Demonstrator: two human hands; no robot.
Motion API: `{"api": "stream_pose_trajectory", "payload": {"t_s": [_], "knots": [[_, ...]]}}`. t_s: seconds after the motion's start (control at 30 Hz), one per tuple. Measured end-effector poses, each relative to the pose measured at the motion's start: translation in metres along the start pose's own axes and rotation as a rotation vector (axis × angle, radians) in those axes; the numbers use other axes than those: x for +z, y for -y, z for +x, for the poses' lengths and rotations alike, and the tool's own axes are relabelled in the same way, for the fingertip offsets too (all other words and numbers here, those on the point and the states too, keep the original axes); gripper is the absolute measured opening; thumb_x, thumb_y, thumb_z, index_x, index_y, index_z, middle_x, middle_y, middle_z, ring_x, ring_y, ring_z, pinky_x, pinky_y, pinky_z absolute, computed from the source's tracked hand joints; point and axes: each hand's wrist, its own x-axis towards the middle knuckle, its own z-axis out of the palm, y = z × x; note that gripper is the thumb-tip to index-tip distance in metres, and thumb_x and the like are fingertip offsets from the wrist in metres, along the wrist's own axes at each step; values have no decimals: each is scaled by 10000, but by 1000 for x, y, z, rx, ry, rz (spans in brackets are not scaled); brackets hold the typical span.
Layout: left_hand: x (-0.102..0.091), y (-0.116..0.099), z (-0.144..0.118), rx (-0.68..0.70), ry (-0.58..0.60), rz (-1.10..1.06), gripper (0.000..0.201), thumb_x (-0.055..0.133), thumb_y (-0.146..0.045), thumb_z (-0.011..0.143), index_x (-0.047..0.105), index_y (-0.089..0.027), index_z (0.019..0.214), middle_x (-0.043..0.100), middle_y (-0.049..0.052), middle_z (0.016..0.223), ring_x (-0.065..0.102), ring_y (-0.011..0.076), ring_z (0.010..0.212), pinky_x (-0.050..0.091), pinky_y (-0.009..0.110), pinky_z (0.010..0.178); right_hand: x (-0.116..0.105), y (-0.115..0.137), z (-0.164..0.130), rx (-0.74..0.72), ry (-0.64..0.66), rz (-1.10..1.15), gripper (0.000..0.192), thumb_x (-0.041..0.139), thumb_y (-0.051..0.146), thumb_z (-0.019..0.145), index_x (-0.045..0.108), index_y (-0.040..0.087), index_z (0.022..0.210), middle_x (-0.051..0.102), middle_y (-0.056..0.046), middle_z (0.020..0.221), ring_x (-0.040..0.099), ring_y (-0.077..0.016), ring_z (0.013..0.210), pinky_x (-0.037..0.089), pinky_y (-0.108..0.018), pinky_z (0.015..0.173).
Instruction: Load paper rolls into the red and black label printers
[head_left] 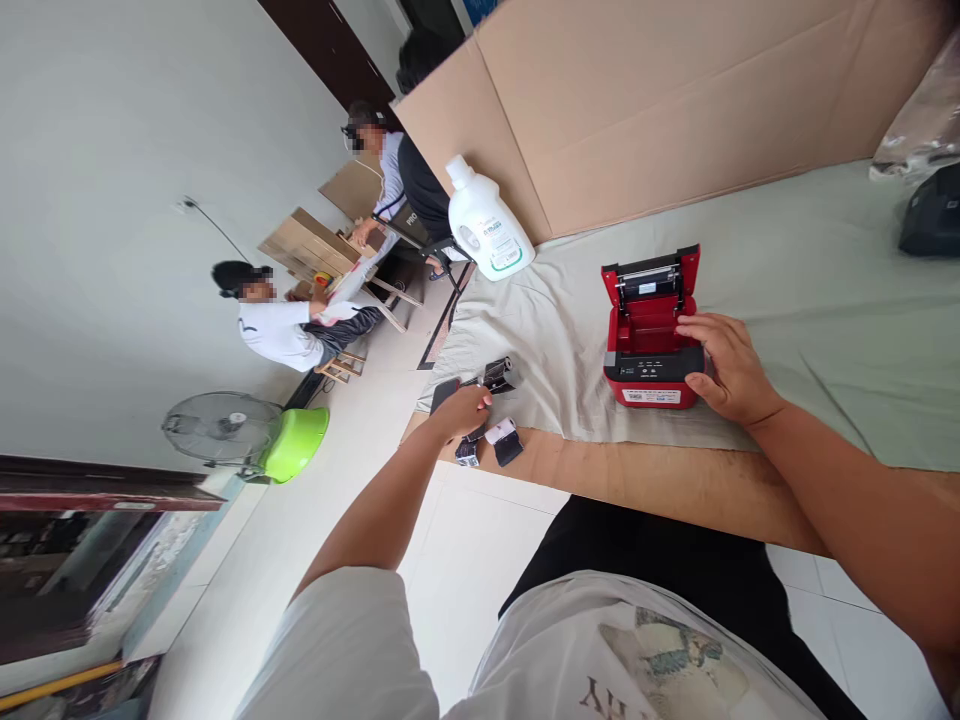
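A small red and black printer, probably for labels, stands on the cloth with its lid raised. My right hand grips its right side, thumb at the front and fingers along the upper edge. At the table's left end, my left hand is closed among small items; what its fingers hold, if anything, is hidden. Just beyond it lies a dark shiny roll-like piece. A small open box and a black-and-white patterned box sit by the table edge. A dark flat object is partly covered by my left hand.
A white detergent bottle stands before a tall cardboard panel. A black object lies at the far right of the cloth. Two people sit working beyond the left side, near a fan and a green basin.
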Motion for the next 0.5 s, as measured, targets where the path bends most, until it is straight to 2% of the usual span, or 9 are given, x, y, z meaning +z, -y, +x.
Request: {"api": "stream_pose_trajectory", "payload": {"t_s": [0.1,0.17,0.27,0.37,0.5], "knots": [[1,20,4,-220,-32,85,385,575,-129,741,627,-177,1119,658,154,1201,621,327,1133,498,415,921,0,-2,0,-7,6,-16,652,360,679,927,552,202,1327,611,-154,1328,528,-373,1268,399,-594,1063],[3,33,5,-241,7,98,384,624,-116,687,645,-165,1067,672,159,1135,630,353,1104,503,441,912,0,-2,-1,-19,0,-19,643,363,674,930,559,200,1319,611,-158,1322,529,-370,1264,402,-586,1059],[11,44,4,-156,58,66,445,699,-152,646,661,-184,1089,662,124,1152,626,321,1109,498,399,949,0,-2,-1,-34,-10,-18,628,367,667,935,572,201,1304,612,-160,1316,531,-365,1255,409,-578,1051],[21,45,4,-57,48,4,507,713,-242,688,635,-187,1186,619,119,1244,580,300,1193,474,367,1000,1,-2,-1,-35,-13,-18,619,360,667,939,580,210,1295,610,-154,1317,531,-363,1253,407,-582,1050],[21,43,6,22,42,-77,386,687,-245,690,656,-180,1069,658,86,1160,603,279,1141,475,351,983,1,-2,-1,-27,-10,-20,620,357,671,938,581,216,1295,609,-150,1321,529,-364,1257,403,-588,1051]]}}
